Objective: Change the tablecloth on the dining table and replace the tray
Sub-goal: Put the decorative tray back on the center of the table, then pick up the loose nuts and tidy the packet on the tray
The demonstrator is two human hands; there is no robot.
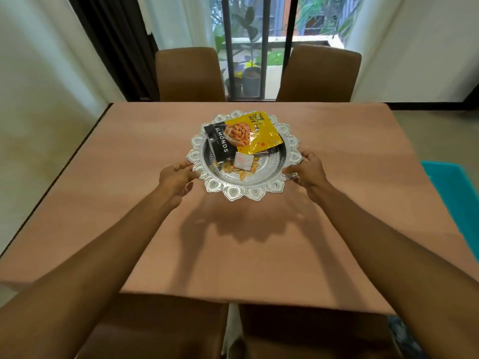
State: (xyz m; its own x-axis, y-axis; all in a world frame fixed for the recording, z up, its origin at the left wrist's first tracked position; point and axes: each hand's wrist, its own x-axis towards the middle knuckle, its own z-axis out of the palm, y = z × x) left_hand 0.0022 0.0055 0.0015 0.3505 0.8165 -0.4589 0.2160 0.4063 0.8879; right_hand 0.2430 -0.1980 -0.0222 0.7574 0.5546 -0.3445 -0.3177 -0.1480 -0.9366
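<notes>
Tray (255,193), round, gripped at opposite rims by left hand (176,178) and right hand (308,169); yellow pouch's (261,133) top points away.

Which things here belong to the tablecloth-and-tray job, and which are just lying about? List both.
Job: silver tray, held at its rim by the left hand and right hand; pinkish tablecloth.

Lying about: yellow almond packet, black almond packet and small sachet riding in the tray; far-left chair; far-right chair; teal item.

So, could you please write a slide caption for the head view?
A tray of almond packets, held by the left hand and right hand over the tablecloth.
</notes>
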